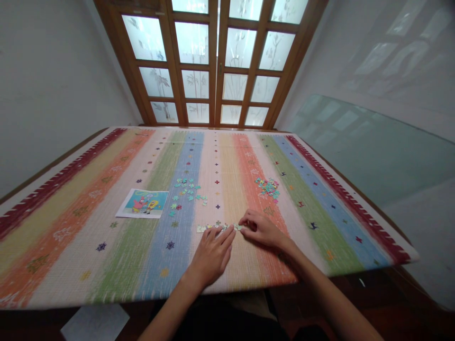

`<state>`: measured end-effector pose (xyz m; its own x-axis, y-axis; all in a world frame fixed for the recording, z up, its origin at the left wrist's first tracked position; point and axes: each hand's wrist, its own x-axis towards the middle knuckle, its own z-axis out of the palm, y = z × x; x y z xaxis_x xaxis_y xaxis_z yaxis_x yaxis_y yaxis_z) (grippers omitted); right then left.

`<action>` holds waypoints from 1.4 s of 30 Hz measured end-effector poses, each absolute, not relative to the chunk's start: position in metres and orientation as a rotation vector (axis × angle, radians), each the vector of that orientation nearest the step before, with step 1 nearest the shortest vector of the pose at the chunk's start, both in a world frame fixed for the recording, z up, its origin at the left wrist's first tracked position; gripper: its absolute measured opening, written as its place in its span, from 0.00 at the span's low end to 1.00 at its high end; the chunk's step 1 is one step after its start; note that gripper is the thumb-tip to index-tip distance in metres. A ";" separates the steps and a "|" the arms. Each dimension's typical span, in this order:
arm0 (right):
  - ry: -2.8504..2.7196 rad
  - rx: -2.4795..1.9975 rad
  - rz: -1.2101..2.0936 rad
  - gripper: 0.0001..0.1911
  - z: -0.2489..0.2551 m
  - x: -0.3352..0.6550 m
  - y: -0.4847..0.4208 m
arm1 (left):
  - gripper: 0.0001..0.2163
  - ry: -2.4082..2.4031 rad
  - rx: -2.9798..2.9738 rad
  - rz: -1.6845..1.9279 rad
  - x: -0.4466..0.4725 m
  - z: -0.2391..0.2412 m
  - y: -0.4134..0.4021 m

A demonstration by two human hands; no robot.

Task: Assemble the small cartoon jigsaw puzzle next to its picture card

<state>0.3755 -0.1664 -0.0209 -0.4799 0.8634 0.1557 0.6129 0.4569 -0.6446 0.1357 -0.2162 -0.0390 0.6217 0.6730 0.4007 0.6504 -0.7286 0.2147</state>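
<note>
Here's my left hand (212,253), nearest of all, palm down over the striped tablecloth (117,265), its fingers loosely bent and a little apart, tips lying on the row of puzzle pieces (201,228). Just beyond, my right hand (263,229) is at the right end of that same row, thumb and first finger curled close together. Is a piece clamped between them? I can't tell; my own knuckles hide it. So the row runs sideways right under and past my fingertips: its left end pokes out clear of my left hand, the middle peeks over my knuckles, and the right end sits between my two hands.

Further out on the left, a cartoon picture (147,204) lies flat, a pink figure and a yellow one on it. Right of it and a bit farther, loose pieces (191,198) are scattered over the blue stripe, well apart from my fingers. Beyond my right hand, there's a heap of pieces (270,187), bunched tightly on the cloth. And past the table's far edge, a wooden door (215,102) with frosted panes, light coming through.
</note>
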 end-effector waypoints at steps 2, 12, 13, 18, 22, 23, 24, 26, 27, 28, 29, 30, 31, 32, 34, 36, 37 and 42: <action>-2.253 -1.251 0.710 0.06 -0.021 0.375 -0.166 | 0.22 1.134 2.780 0.717 0.135 -0.039 -0.216; -2.300 -1.278 0.666 0.05 -0.016 0.371 -0.166 | 0.22 1.146 2.777 0.685 0.135 -0.042 -0.215; -2.297 -1.281 0.668 0.05 -0.016 0.370 -0.166 | 0.22 1.147 2.777 0.686 0.135 -0.042 -0.215; -2.237 -1.311 0.650 0.06 -0.018 0.367 -0.168 | 0.25 1.129 2.782 0.710 0.135 -0.041 -0.215; -2.184 -1.352 0.639 0.05 -0.021 0.364 -0.170 | 0.25 1.133 2.786 0.713 0.135 -0.041 -0.215; -2.170 -1.361 0.638 0.04 -0.022 0.363 -0.170 | 0.25 1.133 2.787 0.714 0.135 -0.041 -0.215; -2.158 -1.367 0.636 0.04 -0.022 0.363 -0.170 | 0.25 1.133 2.787 0.716 0.135 -0.041 -0.215; -2.149 -1.369 0.631 0.03 -0.022 0.362 -0.171 | 0.24 1.129 2.786 0.716 0.135 -0.041 -0.216; -2.151 -1.367 0.626 0.03 -0.022 0.362 -0.171 | 0.24 1.128 2.784 0.716 0.135 -0.041 -0.216; -2.157 -1.366 0.622 0.04 -0.022 0.362 -0.172 | 0.23 1.126 2.781 0.715 0.135 -0.041 -0.216; -2.165 -1.367 0.618 0.05 -0.021 0.361 -0.172 | 0.23 1.127 2.778 0.714 0.135 -0.041 -0.216; -2.170 -1.370 0.614 0.05 -0.021 0.361 -0.172 | 0.22 1.128 2.776 0.718 0.135 -0.042 -0.216; -2.173 -1.372 0.610 0.06 -0.021 0.361 -0.173 | 0.21 1.129 2.773 0.727 0.135 -0.042 -0.216; -2.176 -1.372 0.606 0.06 -0.021 0.361 -0.173 | 0.20 1.131 2.768 0.737 0.135 -0.043 -0.216; -2.182 -1.367 0.601 0.06 -0.021 0.360 -0.173 | 0.18 1.131 2.756 0.760 0.135 -0.044 -0.216; -2.186 -1.360 0.600 0.06 -0.021 0.361 -0.173 | 0.17 1.130 2.744 0.780 0.135 -0.044 -0.216; -2.185 -1.358 0.604 0.06 -0.021 0.361 -0.172 | 0.17 1.130 2.738 0.788 0.135 -0.044 -0.216; -2.173 -1.360 0.645 0.06 -0.020 0.363 -0.169 | 0.16 1.130 2.728 0.819 0.136 -0.044 -0.216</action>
<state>0.3626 -0.1689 -0.0199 -0.3812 0.9111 0.1571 0.6776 0.3909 -0.6229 0.1362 -0.2158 -0.0440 0.5859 0.6762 0.4467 0.6349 -0.7255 0.2656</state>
